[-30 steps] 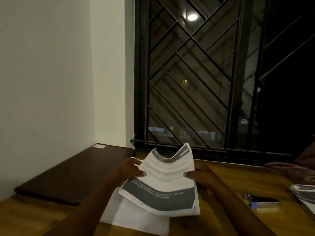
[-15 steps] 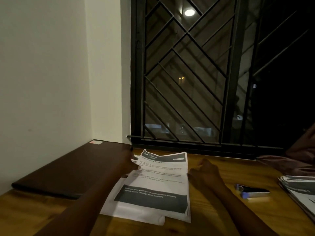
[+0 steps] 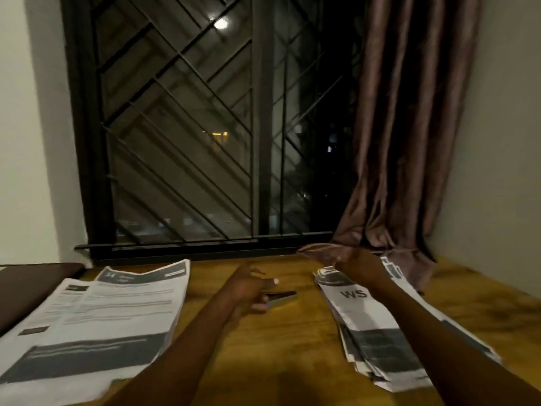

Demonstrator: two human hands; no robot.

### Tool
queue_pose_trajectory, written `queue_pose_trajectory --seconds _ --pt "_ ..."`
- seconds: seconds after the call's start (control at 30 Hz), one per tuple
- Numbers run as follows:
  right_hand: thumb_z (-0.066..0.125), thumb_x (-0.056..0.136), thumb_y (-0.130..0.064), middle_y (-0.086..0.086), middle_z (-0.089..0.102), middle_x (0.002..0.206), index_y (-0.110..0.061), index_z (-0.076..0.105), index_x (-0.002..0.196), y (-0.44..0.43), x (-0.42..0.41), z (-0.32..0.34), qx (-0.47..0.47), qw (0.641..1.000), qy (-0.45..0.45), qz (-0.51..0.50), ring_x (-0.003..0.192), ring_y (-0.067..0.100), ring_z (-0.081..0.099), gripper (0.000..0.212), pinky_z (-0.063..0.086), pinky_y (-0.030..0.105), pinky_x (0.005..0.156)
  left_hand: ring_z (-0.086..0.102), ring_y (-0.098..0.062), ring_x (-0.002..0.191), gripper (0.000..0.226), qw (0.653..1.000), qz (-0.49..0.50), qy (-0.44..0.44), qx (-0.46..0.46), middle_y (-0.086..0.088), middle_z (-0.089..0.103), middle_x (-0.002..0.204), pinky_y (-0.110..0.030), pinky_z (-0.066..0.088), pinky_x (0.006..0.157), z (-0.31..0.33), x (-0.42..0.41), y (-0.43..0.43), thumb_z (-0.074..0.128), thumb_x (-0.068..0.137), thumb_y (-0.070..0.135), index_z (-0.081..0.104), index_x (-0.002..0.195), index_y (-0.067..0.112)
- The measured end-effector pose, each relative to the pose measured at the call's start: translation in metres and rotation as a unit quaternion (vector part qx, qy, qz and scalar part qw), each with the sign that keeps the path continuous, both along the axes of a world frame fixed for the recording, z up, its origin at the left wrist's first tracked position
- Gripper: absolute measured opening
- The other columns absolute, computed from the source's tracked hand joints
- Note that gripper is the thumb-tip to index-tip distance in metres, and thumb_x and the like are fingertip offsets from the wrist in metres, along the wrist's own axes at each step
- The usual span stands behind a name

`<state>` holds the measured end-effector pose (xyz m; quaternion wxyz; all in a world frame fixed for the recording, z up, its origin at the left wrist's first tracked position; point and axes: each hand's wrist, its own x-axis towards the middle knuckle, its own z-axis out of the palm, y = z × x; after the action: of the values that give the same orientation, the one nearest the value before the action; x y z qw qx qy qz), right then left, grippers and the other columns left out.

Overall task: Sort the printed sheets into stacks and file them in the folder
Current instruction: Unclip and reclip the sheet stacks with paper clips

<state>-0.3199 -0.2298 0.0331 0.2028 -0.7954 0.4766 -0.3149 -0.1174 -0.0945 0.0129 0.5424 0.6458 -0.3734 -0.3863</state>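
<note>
1. Wooden surface [image 3: 287, 356], warm brown, runs back to the window wall.
2. Far L: dark-brown folder [image 3: 26, 288], lying flat, partly out of view.
3. L: loose printed sheets [image 3: 96, 323] w/ grey bands, overlapping, touching the folder's edge.
4. Centre: small dark flat object [image 3: 282, 297], blurred.
5. R: thick fanned stack [image 3: 366, 332], top pg marked "WS".
6. Far R: curtain hem [image 3: 409, 268] rests on the wood.
</note>
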Motion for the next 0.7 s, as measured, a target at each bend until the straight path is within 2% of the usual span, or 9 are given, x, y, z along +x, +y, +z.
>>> queue_pose_trajectory --seconds 0.07,0.13,0.2,0.27,0.33,0.47,0.57,0.6,0.7 --pt "0.064 0.085 -0.023 0.007 0.065 0.105 -0.006 0.065 0.105 -0.018 -0.038 -0.006 0.005 0.998 -0.008 -0.058 0.097 0.021 0.061 0.027 0.043 0.026 0.07 0.057 -0.019 0.068 0.044 0.999 -0.028 0.031 0.01 -0.013 0.061 0.088 -0.04 0.057 0.07 -0.004 -0.03 -0.018 0.075 0.082 0.015 0.05 0.117 0.014" --pt "0.068 0.083 -0.023 0.012 0.06 0.112 -0.003 0.055 0.117 -0.033 -0.07 -0.014 0.046 0.993 -0.033 -0.105 0.102 0.026 0.057 0.041 0.044 0.028 0.08 0.056 -0.021 0.074 0.046 0.997 -0.05 0.055 0.012 -0.012 0.06 0.093 -0.045 0.055 0.081 -0.006 -0.058 -0.034 0.077 0.08 0.02 0.05 0.117 0.017" --pt "0.068 0.084 -0.029 0.015 0.055 0.126 -0.004 0.049 0.128 -0.044 -0.096 -0.022 0.064 0.988 0.023 -0.137 0.114 0.031 0.053 0.053 0.042 0.033 0.093 0.053 -0.021 0.08 0.035 0.996 -0.066 0.057 0.014 -0.008 0.059 0.094 -0.042 0.052 0.082 -0.01 -0.081 -0.049 0.075 0.082 0.021 0.053 0.109 0.018" --pt "0.063 0.086 -0.041 0.015 0.048 0.138 -0.008 0.041 0.137 -0.054 -0.112 -0.029 0.06 0.98 0.091 -0.165 0.124 0.033 0.047 0.064 0.038 0.036 0.102 0.053 -0.019 0.08 0.014 0.996 -0.07 0.06 0.011 -0.004 0.061 0.087 -0.037 0.045 0.081 -0.011 -0.098 -0.059 0.07 0.087 0.018 0.057 0.092 0.018" --pt "0.055 0.09 -0.048 0.014 0.041 0.144 -0.012 0.032 0.144 -0.059 -0.121 -0.035 0.078 0.971 0.146 -0.174 0.129 0.031 0.044 0.069 0.035 0.036 0.107 0.057 -0.017 0.073 0.013 0.995 -0.064 0.07 0.008 -0.004 0.065 0.081 -0.033 0.043 0.079 -0.013 -0.109 -0.069 0.067 0.089 0.014 0.058 0.08 0.016" --pt "0.047 0.097 -0.039 0.01 0.036 0.149 -0.013 0.028 0.146 -0.058 -0.129 -0.039 0.091 0.972 0.186 -0.113 0.133 0.026 0.041 0.059 0.031 0.032 0.109 0.066 -0.019 0.061 0.004 0.995 -0.041 0.087 0.002 -0.01 0.07 0.08 -0.025 0.05 0.054 -0.013 -0.117 -0.082 0.065 0.088 0.007 0.065 0.092 0.006" --pt "0.049 0.097 -0.033 0.011 0.043 0.145 -0.011 0.038 0.141 -0.058 -0.133 -0.039 0.087 0.977 0.169 -0.097 0.13 0.027 0.044 0.05 0.033 0.033 0.108 0.067 -0.025 0.06 0.008 0.994 -0.016 0.108 0.022 -0.016 0.069 0.084 -0.029 0.052 0.049 -0.016 -0.115 -0.088 0.063 0.088 0.003 0.063 0.096 0.001" --pt "0.053 0.096 -0.03 0.013 0.047 0.141 -0.009 0.044 0.137 -0.059 -0.134 -0.039 0.103 0.98 0.143 -0.094 0.127 0.028 0.047 0.046 0.036 0.035 0.108 0.068 -0.028 0.061 0.009 0.993 -0.011 0.114 0.021 -0.02 0.069 0.088 -0.033 0.055 0.05 -0.018 -0.115 -0.089 0.062 0.087 -0.001 0.063 0.096 -0.003" --pt "0.061 0.092 -0.026 0.013 0.053 0.135 -0.008 0.053 0.128 -0.058 -0.134 -0.043 0.137 0.982 0.094 -0.094 0.121 0.029 0.052 0.042 0.04 0.038 0.106 0.068 -0.042 0.089 0.033 0.993 -0.001 0.112 0.021 -0.03 0.065 0.109 -0.048 0.057 0.076 -0.029 -0.112 -0.095 0.064 0.083 -0.01 0.058 0.115 -0.015"
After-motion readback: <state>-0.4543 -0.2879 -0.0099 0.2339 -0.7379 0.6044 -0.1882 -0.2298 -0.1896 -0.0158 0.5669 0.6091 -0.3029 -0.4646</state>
